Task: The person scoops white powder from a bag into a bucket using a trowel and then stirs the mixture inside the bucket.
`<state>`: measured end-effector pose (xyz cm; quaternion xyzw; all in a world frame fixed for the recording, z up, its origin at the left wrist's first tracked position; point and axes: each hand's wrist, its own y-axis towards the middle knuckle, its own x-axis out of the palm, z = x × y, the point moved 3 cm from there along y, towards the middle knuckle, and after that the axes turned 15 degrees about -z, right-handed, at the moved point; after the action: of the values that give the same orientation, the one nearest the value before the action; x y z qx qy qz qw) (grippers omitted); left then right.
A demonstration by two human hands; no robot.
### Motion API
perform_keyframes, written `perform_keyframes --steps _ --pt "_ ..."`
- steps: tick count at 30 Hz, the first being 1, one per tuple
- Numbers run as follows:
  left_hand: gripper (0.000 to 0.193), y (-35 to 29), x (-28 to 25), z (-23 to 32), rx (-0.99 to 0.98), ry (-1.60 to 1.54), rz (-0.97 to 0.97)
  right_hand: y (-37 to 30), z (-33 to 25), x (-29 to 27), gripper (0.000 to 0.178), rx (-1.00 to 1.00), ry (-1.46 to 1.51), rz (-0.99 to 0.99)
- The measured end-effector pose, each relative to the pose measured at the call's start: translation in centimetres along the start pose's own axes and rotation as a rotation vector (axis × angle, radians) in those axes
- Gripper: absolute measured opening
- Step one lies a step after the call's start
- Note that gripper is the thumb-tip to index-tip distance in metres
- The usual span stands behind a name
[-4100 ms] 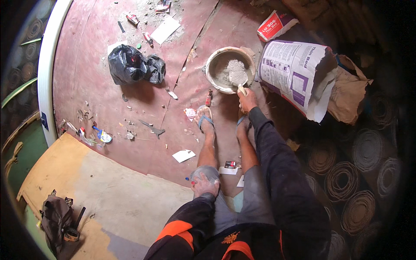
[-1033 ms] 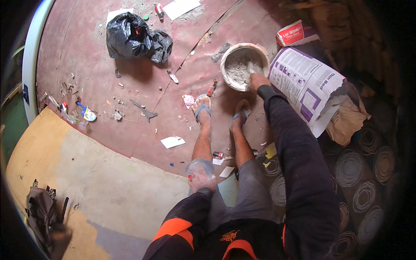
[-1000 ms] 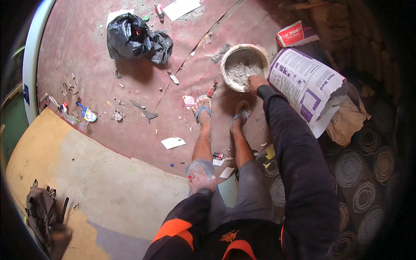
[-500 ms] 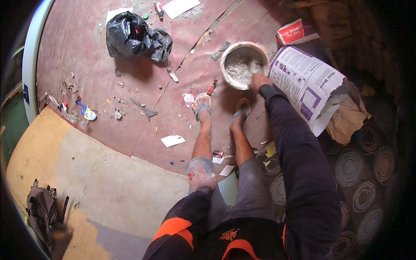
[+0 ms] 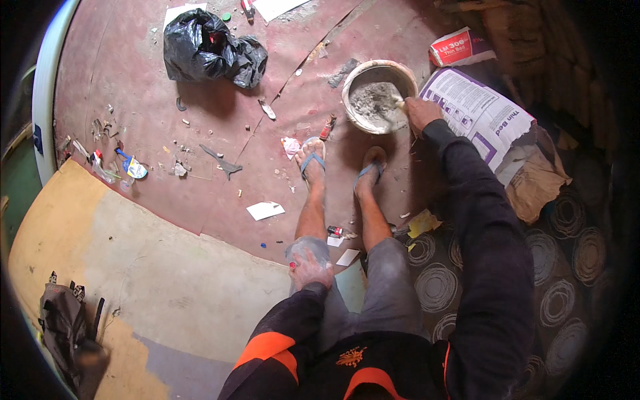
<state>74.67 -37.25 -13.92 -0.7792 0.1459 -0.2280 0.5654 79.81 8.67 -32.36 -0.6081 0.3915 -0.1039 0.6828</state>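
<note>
A round bucket (image 5: 348, 100) with a caked pale rim stands on the floor past my feet, holding a grey powdery mortar mix (image 5: 373, 101). My right hand (image 5: 423, 115) is closed at its right rim, gripping a pale-ended stirring tool (image 5: 401, 105) that reaches into the mix. The tool's lower part is buried, so its exact kind is hidden. My left hand (image 5: 311, 269) lies with its fingers stretched out over my left knee, on dusty grey shorts, holding nothing. A small red spot shows at its finger.
Right of the bucket lies a torn white-and-purple paper sack (image 5: 477, 117), with a red-and-white torn piece (image 5: 461, 48) beyond it. A black plastic bag (image 5: 200, 47) sits at far left. Scraps litter the red floor. A worn board (image 5: 193, 287) and a dark bag (image 5: 63, 327) are at lower left.
My right hand has moved from inside the bucket's front edge to its right rim, and the tool now shows. The mix looks stirred and flatter. My left hand stays on the knee.
</note>
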Motion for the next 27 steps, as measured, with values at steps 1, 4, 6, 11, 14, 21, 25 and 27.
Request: perform_keyframes --steps 1,4,6,11,14,21,25,27 --pt "0.088 0.0 0.1 0.0 0.003 0.002 0.002 -0.4 0.9 -0.6 0.027 0.021 -0.127 0.102" --pt "0.088 0.1 0.0 -0.2 0.006 -0.011 0.001 -0.3 2.0 0.1 0.023 0.043 -0.17 0.036" --pt "0.088 0.0 -0.3 -0.2 0.005 -0.022 -0.007 0.5 1.1 2.1 0.026 0.09 -0.084 -0.108" --pt "0.089 -0.1 -0.6 -0.1 0.012 -0.023 -0.025 3.0 -3.7 6.0 0.022 -0.218 0.111 -0.342" --pt "0.088 0.1 -0.3 -0.1 0.016 -0.038 0.0 4.7 -5.6 5.7 0.017 -0.251 0.922 -0.465" --pt "0.085 0.1 -0.2 -0.1 0.02 -0.034 0.01 2.2 -2.7 1.9 0.032 0.059 1.372 -0.398" --pt "0.086 0.0 -0.1 0.2 0.0 -0.039 -0.007 -1.8 0.2 -1.6 0.041 0.107 0.326 -0.169" --pt "0.087 0.0 0.1 0.2 -0.014 -0.044 -0.016 -1.9 -0.1 -2.1 0.033 0.113 -0.024 -0.069"
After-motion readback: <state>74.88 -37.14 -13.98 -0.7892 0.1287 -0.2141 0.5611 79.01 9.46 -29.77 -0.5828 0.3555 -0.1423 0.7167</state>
